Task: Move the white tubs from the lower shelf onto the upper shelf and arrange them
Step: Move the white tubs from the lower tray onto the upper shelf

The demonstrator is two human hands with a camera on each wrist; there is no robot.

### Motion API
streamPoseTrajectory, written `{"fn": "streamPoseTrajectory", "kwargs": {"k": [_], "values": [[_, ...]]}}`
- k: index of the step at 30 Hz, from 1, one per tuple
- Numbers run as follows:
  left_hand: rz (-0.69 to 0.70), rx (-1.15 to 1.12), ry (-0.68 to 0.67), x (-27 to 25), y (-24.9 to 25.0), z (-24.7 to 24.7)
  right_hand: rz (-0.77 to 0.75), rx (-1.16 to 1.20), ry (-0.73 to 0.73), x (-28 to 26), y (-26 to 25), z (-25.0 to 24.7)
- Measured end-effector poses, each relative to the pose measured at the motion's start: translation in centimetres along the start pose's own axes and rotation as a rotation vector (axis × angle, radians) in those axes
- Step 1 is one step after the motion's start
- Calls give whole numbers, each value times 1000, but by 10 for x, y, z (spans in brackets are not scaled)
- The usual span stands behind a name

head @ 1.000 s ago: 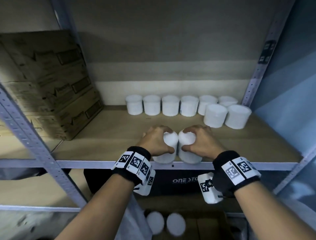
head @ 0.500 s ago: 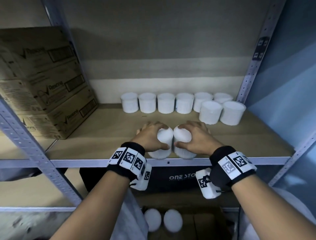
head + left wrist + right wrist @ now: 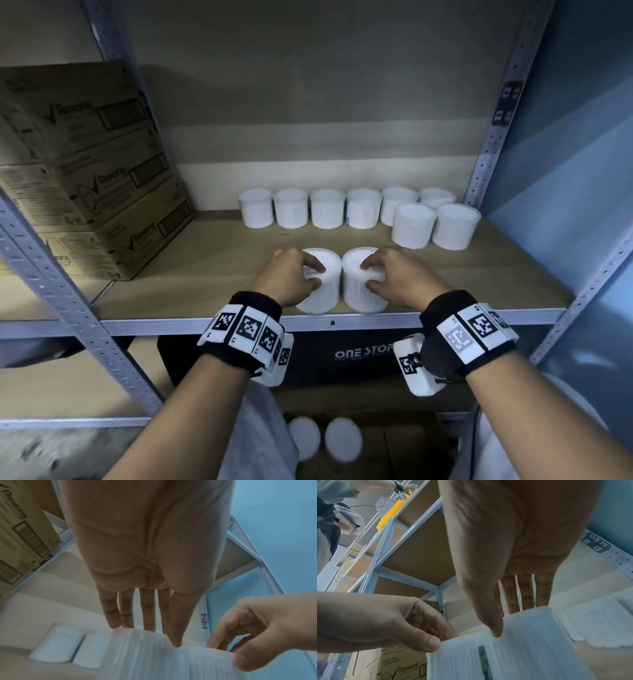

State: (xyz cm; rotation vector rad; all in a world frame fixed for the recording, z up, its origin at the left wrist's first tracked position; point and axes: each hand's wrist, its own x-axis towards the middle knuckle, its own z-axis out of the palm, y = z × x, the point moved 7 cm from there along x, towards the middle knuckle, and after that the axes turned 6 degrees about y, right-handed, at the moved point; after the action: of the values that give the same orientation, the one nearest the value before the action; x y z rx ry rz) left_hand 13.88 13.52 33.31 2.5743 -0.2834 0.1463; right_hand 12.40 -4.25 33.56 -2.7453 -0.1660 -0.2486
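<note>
Two white tubs stand side by side near the front edge of the upper shelf (image 3: 479, 274). My left hand (image 3: 313, 274) grips the left tub (image 3: 325, 296) from above, fingers over its top and thumb on the near side. My right hand (image 3: 371, 274) holds the right tub (image 3: 356, 296) the same way. The left wrist view shows my left hand (image 3: 163, 635) round its tub (image 3: 145, 655); the right wrist view shows my right hand (image 3: 505, 622) on its tub (image 3: 530, 642). A row of several tubs (image 3: 327, 209) lines the back, with two more (image 3: 412, 224) in front at the right. Two tubs (image 3: 304, 437) remain on the lower shelf.
Stacked cardboard boxes (image 3: 85, 171) fill the upper shelf's left side. Bare shelf board lies between the held tubs and the back row. A black box (image 3: 342, 356) sits below the shelf rail (image 3: 342, 323). Metal posts (image 3: 493, 120) frame the bay. Another person (image 3: 334, 507) stands at a neighbouring rack.
Both tubs have slid a little farther in from the shelf's front edge. My hands have drawn back over them, so more of each top shows.
</note>
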Motion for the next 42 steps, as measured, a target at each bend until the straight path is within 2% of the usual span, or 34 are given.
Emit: {"fn": "streamPoseTrajectory", "kwargs": {"k": [14, 28, 38, 42], "values": [[2, -77, 82, 74, 5, 27, 42, 62, 26, 65, 35, 6], [-17, -82, 47, 161, 3, 45, 91, 21, -19, 140, 63, 7], [38, -72, 106, 176, 2, 51, 53, -9, 14, 157, 68, 17], [43, -73, 60, 171, 0, 53, 63, 11, -6, 154, 68, 15]]}}
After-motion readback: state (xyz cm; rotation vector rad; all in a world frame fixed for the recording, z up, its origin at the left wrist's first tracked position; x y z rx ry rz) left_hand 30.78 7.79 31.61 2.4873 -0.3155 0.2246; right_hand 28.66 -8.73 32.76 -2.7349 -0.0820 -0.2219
